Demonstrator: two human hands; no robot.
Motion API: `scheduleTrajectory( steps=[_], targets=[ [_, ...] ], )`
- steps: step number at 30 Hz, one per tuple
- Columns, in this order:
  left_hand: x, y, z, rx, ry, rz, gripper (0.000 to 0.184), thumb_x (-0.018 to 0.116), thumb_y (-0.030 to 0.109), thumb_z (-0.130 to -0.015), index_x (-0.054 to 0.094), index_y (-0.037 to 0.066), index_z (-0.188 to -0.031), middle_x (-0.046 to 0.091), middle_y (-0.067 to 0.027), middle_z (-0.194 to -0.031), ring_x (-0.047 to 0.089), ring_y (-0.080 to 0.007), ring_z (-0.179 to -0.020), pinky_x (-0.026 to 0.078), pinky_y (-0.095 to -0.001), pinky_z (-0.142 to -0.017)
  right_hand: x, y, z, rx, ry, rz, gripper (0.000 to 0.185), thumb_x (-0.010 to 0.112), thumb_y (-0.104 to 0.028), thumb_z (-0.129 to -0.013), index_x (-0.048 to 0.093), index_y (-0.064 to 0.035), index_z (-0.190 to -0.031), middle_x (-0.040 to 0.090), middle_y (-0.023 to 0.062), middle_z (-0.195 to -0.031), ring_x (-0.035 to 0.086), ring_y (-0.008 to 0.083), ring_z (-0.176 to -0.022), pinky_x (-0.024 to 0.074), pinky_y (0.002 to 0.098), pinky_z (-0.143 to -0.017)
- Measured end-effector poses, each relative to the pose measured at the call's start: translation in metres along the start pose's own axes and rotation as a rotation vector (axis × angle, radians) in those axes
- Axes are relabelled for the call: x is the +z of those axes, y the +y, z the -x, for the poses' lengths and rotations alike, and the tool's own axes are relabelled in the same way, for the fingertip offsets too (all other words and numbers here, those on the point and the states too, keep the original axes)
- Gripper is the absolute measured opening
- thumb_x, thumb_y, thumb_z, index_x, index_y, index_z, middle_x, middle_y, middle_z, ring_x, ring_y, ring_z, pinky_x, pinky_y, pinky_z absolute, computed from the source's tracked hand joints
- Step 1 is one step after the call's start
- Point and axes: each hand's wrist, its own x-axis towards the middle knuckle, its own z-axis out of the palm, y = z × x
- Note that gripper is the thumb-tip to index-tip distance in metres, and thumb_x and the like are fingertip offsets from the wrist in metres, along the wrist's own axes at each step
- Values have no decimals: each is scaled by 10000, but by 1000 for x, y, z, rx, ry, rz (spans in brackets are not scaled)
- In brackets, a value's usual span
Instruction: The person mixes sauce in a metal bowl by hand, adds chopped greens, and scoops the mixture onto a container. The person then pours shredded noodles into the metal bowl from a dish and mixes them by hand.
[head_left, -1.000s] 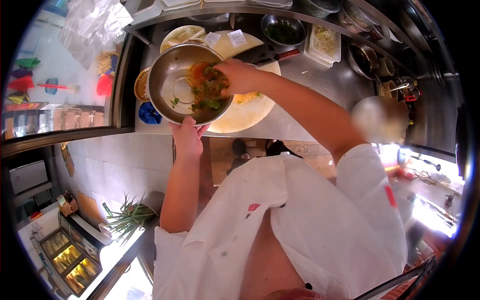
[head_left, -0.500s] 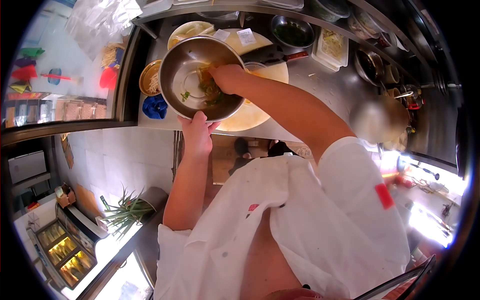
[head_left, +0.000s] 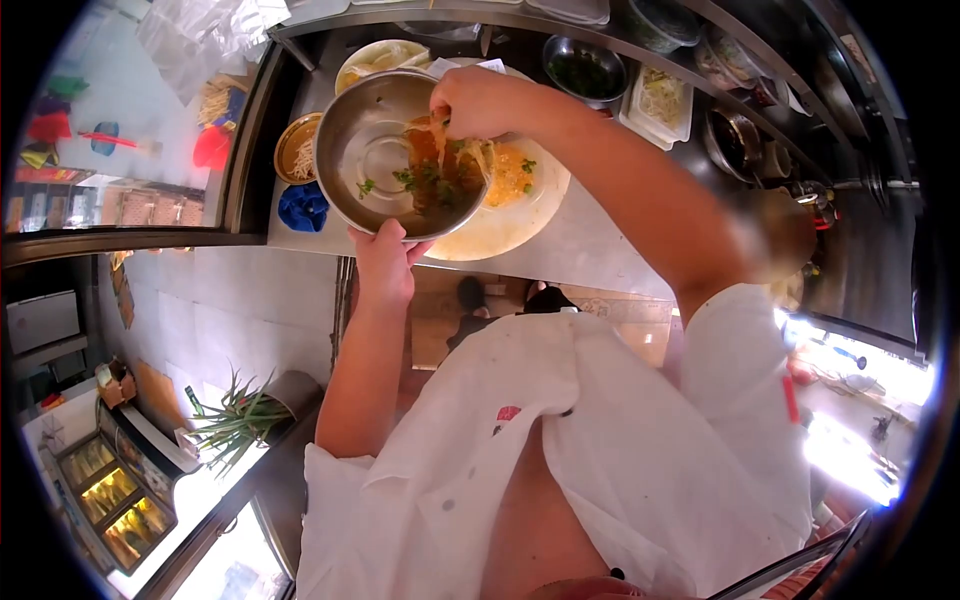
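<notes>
Food strands (head_left: 437,170) hang pinched below the right grip (head_left: 482,103).
Left grip (head_left: 386,262) clasps the bowl's (head_left: 348,140) near rim; holding it firm should limit spills.

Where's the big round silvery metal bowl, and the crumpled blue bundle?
Big round silvery metal bowl (head_left: 379,158): head view, bare bottom inside.
Crumpled blue bundle (head_left: 302,207): head view, middle of its folds.

Blue cloth (head_left: 302,207), crumpled, lay on the bench (head_left: 580,240) beside a brown bowl (head_left: 284,152). White tub (head_left: 645,131) stood near a metal bowl (head_left: 609,60) of greens (head_left: 580,72). Clear plastic bag (head_left: 205,40), upper left. Long-leaved potted plant (head_left: 238,420) and lit cabinet (head_left: 115,497) occupied the lower left.
</notes>
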Motion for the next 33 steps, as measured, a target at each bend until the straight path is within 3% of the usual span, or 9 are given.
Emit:
scheduleTrajectory(
  steps=[9,12,17,22,25,28,29,32,33],
  targets=[
    [-7,5,1,-4,89,-38,678,475,1,-887,164,140,-1472,460,-185,-1388,656,-306,-1103,642,-424,-840,45,75,19,214,-61,-69,242,779,-106,-705,740,-31,-931,733,162,-865,707,326,-800,558,418,-704],
    [1,7,4,10,160,-33,583,477,-37,-839,335,92,-1389,582,-148,-1235,687,-229,-911,645,-465,-878,87,94,22,246,-87,-69,214,769,-106,-705,730,-27,-900,722,175,-852,697,350,-808,551,433,-716],
    [5,6,5,25,188,-35,589,474,-43,-838,331,77,-1397,576,-160,-1249,696,-254,-952,647,-457,-880,121,121,23,204,15,-108,295,746,-139,-730,718,-29,-1003,716,190,-1002,684,366,-924,546,444,-777],
    [-6,-2,-2,4,72,-38,677,475,-11,-860,197,117,-1464,486,-187,-1363,673,-306,-1074,658,-406,-802,62,64,18,30,150,-150,441,804,-288,-760,691,-20,-1092,712,192,-976,687,364,-927,552,418,-831],
    [-2,0,-1,3,32,-28,648,478,-15,-853,248,102,-1448,521,-182,-1329,688,-295,-1042,662,-395,-778,57,31,-1,14,-16,-58,597,874,-358,-700,657,-56,-1168,647,200,-1171,642,366,-1060,542,409,-875],
    [5,-1,2,5,4,-11,613,478,-14,-853,284,89,-1426,541,-178,-1308,697,-285,-1020,664,-388,-768,75,2,4,189,-38,155,882,906,-452,-644,540,-79,-1354,503,217,-1397,547,397,-1226,525,434,-955],
    [7,-2,2,5,-1,-7,607,478,-12,-854,287,88,-1422,542,-178,-1307,698,-283,-1019,664,-387,-768,87,1,-5,266,-119,170,1098,926,-516,-591,416,-78,-1459,378,208,-1506,449,430,-1324,501,465,-1008],
    [14,-3,5,-20,-5,3,601,482,-3,-861,277,86,-1419,553,-170,-1291,701,-277,-1010,662,-379,-771,106,-6,-7,291,-133,227,1121,925,-539,-590,414,-50,-1460,388,205,-1499,449,424,-1333,508,461,-1002],
    [14,-2,6,-37,8,9,604,483,-1,-862,272,87,-1421,556,-168,-1286,701,-276,-1007,661,-382,-775,113,-8,-7,267,-81,237,989,878,-418,-711,378,-65,-1488,460,225,-1447,537,411,-1258,527,463,-962]
  ],
)
